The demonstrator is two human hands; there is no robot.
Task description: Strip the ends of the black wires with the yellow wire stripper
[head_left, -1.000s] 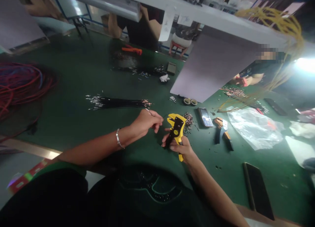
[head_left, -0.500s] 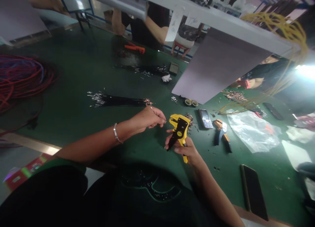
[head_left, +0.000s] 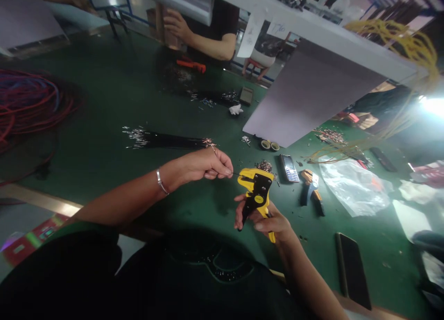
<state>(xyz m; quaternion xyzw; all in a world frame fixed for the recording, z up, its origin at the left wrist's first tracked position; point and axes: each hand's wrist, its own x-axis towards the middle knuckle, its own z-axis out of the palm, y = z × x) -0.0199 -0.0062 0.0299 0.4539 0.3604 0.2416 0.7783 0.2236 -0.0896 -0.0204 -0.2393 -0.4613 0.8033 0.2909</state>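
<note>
My left hand (head_left: pixel 211 163) pinches a thin black wire (head_left: pixel 235 174), whose end reaches the jaws of a yellow and black wire stripper (head_left: pixel 258 186). Fingers of my right hand (head_left: pixel 265 218) are wrapped round the stripper's handles, with its jaws facing left. Just beyond my left hand lies a bundle of black wires (head_left: pixel 173 140) with bare ends at both sides. A heap of small scraps (head_left: pixel 264 166) is partly hidden behind the stripper's head.
A keypad phone (head_left: pixel 289 168), a second stripper (head_left: pixel 311 190), a clear bag (head_left: pixel 354 186) and a dark smartphone (head_left: pixel 354 270) lie to the right. Coiled red and blue wires (head_left: pixel 27 105) are at left. A grey panel (head_left: pixel 298 89) stands beyond; other people sit across.
The stripper and my right hand have moved slightly right and down. The wire at my left fingertips now shows reaching the jaws. Across the table, a person's hand has come up.
</note>
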